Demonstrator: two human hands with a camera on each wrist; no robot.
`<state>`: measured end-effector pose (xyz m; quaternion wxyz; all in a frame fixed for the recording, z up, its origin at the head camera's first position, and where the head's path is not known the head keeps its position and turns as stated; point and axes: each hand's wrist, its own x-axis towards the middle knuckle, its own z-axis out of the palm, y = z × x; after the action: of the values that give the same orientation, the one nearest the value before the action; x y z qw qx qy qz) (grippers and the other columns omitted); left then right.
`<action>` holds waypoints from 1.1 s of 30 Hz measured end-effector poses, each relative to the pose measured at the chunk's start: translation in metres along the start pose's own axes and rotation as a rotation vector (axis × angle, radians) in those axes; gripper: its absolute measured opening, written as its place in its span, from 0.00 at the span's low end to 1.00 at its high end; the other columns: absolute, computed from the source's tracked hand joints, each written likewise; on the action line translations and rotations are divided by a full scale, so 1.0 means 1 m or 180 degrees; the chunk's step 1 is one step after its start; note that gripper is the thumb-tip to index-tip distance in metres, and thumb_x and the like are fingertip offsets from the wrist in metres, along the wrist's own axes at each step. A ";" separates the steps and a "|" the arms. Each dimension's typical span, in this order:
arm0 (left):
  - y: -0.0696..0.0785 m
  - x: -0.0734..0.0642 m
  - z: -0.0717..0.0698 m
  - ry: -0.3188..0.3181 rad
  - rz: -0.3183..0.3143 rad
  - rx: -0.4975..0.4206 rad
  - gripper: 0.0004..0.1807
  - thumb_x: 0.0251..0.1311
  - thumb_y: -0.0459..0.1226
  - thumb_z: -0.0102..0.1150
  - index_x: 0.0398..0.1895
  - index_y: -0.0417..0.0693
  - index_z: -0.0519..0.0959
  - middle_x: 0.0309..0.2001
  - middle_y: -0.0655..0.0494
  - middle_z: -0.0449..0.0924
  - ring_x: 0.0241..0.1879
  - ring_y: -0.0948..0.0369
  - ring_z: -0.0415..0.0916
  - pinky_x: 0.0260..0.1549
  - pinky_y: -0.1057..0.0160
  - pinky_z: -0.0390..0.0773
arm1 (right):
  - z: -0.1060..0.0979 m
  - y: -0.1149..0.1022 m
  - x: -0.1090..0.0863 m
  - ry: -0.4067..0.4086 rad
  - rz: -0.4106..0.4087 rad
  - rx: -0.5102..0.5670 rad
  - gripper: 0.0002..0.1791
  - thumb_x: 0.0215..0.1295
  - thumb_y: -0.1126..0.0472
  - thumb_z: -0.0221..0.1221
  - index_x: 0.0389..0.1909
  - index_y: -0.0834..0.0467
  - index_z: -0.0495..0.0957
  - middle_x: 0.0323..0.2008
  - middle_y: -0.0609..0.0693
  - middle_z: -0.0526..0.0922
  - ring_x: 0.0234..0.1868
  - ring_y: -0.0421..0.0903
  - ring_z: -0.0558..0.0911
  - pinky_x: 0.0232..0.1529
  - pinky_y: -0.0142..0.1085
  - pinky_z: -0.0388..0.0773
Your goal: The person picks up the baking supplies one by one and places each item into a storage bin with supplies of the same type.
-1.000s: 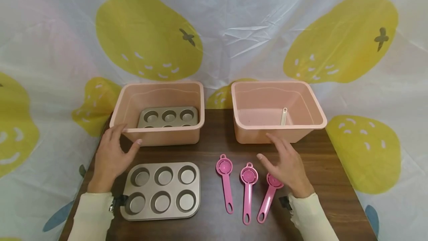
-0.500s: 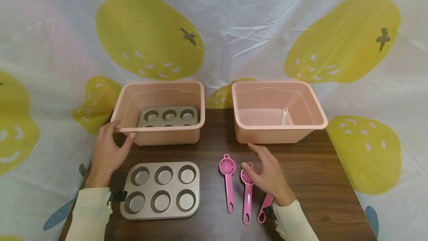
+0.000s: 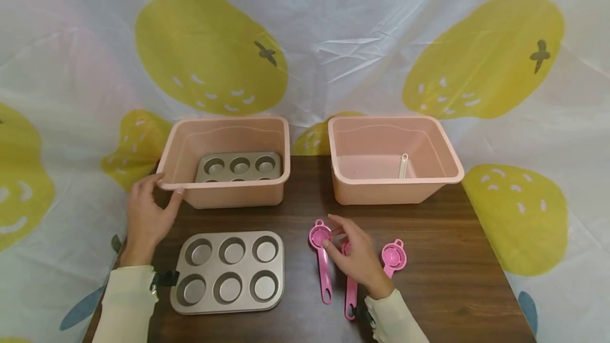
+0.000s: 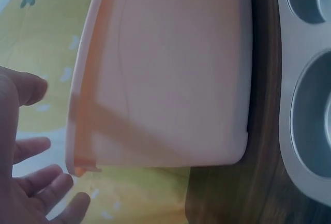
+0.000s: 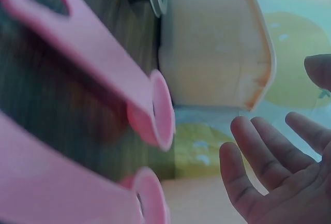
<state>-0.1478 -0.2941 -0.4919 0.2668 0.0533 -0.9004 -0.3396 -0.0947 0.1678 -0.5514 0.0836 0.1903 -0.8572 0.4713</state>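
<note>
My left hand is at the near left corner of the left pink bin, its fingers loosely spread. In the left wrist view, those fingers hold nothing beside the rim. Over the middle pink egg separator my right hand hovers, thumb and fingers apart near the cup of the left egg separator. A third egg separator lies to the right, its handle partly hidden by the right hand. The right wrist view shows spread, bare fingers.
A six-cup muffin tin lies on the dark wooden table in front of the left bin. Another muffin tin is inside that bin. The right pink bin contains a cream-coloured stick. A lemon-print cloth hangs behind.
My right hand has moved left, from over the right egg separator to over the middle one beside the left one. The left hand has shifted slightly left and down at the bin's corner.
</note>
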 end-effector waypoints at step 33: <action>-0.019 0.020 0.018 -0.0411 -0.1324 -0.0981 0.29 0.77 0.48 0.56 0.79 0.58 0.69 0.75 0.46 0.71 0.58 0.62 0.78 0.43 0.82 0.77 | 0.086 -0.001 0.001 -0.0829 0.0519 0.0865 0.32 0.66 0.65 0.70 0.69 0.67 0.72 0.54 0.63 0.85 0.45 0.51 0.89 0.45 0.33 0.88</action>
<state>-0.1753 -0.3033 -0.5066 0.1382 0.1742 -0.8229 -0.5229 -0.0916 0.0944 -0.5969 -0.0929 0.1891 -0.8018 0.5592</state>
